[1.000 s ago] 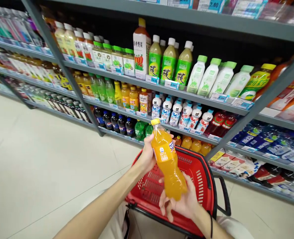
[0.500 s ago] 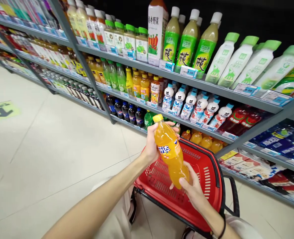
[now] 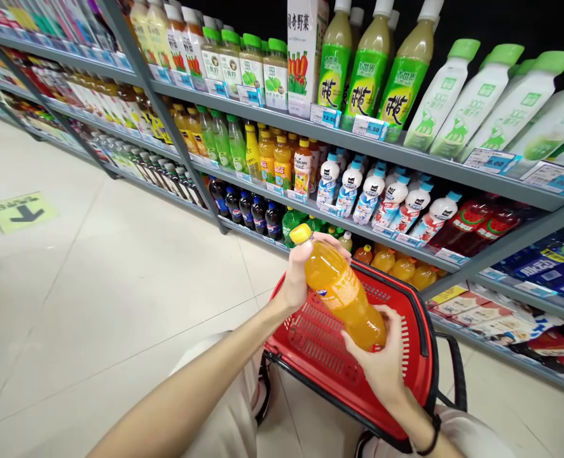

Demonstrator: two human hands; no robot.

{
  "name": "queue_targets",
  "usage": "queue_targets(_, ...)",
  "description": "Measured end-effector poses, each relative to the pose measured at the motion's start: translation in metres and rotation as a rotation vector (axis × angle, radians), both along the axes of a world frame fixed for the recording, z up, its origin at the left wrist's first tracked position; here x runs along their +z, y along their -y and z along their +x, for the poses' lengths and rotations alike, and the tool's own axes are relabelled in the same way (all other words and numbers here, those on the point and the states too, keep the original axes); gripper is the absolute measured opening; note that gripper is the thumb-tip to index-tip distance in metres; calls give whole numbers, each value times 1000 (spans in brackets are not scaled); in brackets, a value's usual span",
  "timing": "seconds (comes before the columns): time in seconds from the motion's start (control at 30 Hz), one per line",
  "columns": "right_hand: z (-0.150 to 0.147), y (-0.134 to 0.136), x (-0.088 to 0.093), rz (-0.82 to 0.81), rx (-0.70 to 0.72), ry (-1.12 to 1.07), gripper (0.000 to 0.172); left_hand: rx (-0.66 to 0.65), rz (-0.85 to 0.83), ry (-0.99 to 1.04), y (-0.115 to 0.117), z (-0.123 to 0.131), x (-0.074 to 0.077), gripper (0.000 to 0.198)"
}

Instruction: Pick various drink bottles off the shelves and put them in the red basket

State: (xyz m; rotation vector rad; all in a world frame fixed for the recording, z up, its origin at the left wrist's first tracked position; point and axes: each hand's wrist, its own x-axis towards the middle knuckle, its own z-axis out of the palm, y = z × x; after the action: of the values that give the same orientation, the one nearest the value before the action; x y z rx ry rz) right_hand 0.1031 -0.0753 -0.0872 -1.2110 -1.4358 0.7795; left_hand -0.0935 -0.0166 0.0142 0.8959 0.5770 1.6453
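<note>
Orange bottle held in two hands over a red basket

The left grip (image 3: 301,273) is wrapped around the upper end of the orange bottle (image 3: 343,292), thumb just below the yellow cap (image 3: 301,235). The right grip (image 3: 381,356) cups the lower end more loosely, thumb and fingers spread to either side; some fingertips are hidden. The bottle hangs tilted between them, cap up and to the left, above the red basket (image 3: 305,351) and apart from it. Beyond the basket stands the grey shelf rack (image 3: 453,170), with orange-filled bottles (image 3: 404,271) on its lowest level.

The likeliest mishap is a slip: smooth, curved plastic may roll in that loose lower hold, and if the left fingers eased too, the bottle could drop base-first into the basket. Tilted further, its base might knock the basket's far rim.

Against half a second ago, the bottle leans further over and has been turned, so the large brand lettering no longer faces the camera and a pale printed block shows instead. The yellow floor sign (image 3: 23,212), then cut off at the left edge, is now wholly in view
</note>
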Motion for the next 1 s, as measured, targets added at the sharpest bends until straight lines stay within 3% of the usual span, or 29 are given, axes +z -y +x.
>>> queue_targets(0.1,-1,-2,3,31,-11,44,68,50,-73,79,0,0,6,47)
queue_targets(0.17,-1,-2,3,-32,44,-9,76,65,-128,142,-1,-1,9,41)
queue_targets(0.27,3,-1,5,-348,343,-273,84,-43,-146,179,-3,-4,9,40)
queue_targets(0.37,11,2,9,-693,727,-563,77,-229,-92,177,-3,-9,7,40)
queue_targets(0.47,16,7,12,-713,863,-591,66,-356,-37,169,-2,-12,4,41)
queue_targets(0.57,13,13,12,-654,831,-544,60,-380,-56,114,-1,-13,4,43)
queue_targets(0.83,-1,10,-4,-498,532,-536,67,-220,-109,41,-8,-10,4,41)
queue_targets(1.0,-1,12,-10,-472,526,-483,68,-237,-106,-19,-7,-9,2,45)
